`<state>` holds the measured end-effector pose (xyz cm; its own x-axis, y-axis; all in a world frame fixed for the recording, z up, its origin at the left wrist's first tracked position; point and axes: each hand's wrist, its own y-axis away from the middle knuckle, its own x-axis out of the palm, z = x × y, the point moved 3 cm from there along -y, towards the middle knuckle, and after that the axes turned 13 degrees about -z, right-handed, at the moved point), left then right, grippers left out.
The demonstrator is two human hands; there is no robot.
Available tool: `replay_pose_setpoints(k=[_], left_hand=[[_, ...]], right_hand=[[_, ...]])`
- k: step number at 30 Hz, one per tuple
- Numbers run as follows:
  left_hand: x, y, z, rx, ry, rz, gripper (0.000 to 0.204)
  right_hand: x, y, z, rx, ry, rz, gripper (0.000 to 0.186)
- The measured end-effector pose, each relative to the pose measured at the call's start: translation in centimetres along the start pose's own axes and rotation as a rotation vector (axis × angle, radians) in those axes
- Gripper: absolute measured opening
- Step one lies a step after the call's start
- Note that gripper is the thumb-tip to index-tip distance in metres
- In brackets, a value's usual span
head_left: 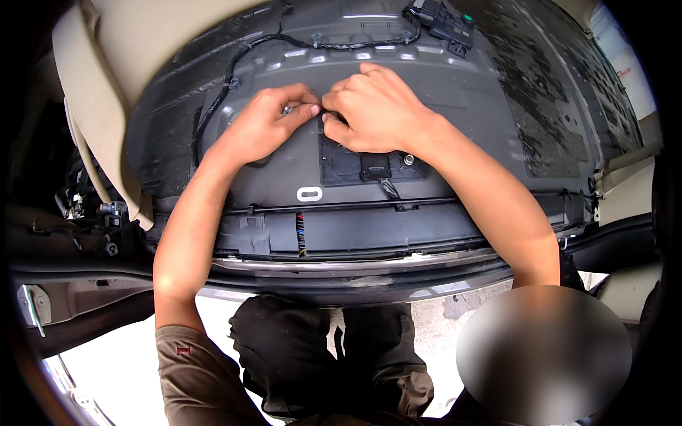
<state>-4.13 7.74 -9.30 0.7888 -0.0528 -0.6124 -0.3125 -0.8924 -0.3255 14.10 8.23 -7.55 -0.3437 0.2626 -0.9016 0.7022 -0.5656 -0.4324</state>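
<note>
My left hand (266, 122) is closed, with its thumb and fingers drawn together over the grey metal floor of a vehicle. A small silvery glint shows between them, too small to name. Just beside it, almost fingertip to fingertip, my right hand (373, 110) is curled in a pinch; whatever its fingers hold is hidden. Under the right hand lies a flat black plastic module (341, 167), partly covered by the hand. A connector (375, 167) with a taped cable sits at its near edge, and a silvery nut (408, 160) shows at its right.
A black wiring harness (334, 45) curves across the far floor to a black box (444, 27). Along the near side runs a grey sill channel (355, 228) with exposed coloured wires (301, 233). A beige trim panel (89, 106) stands on the left. Dark mats line the right.
</note>
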Motion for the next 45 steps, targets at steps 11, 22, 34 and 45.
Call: replay_pose_setpoints(k=[11, 22, 34, 45], left_hand=[[-0.1, 0.1, -0.5, -0.014, -0.021, 0.006, 0.019], [0.0, 0.2, 0.1, -0.001, 0.024, 0.007, 0.017], [0.0, 0.2, 0.4, 0.021, 0.020, -0.008, 0.017], [0.1, 0.2, 0.1, -0.010, 0.001, 0.002, 0.019]], right_hand=[[-0.1, 1.2, 0.5, 0.031, -0.006, -0.205, 0.037], [-0.8, 0.7, 0.6, 0.018, 0.052, -0.132, 0.033], [-0.9, 0.2, 1.2, 0.082, 0.154, 0.017, 0.024], [-0.2, 0.0, 1.0, 0.048, 0.205, 0.051, 0.033]])
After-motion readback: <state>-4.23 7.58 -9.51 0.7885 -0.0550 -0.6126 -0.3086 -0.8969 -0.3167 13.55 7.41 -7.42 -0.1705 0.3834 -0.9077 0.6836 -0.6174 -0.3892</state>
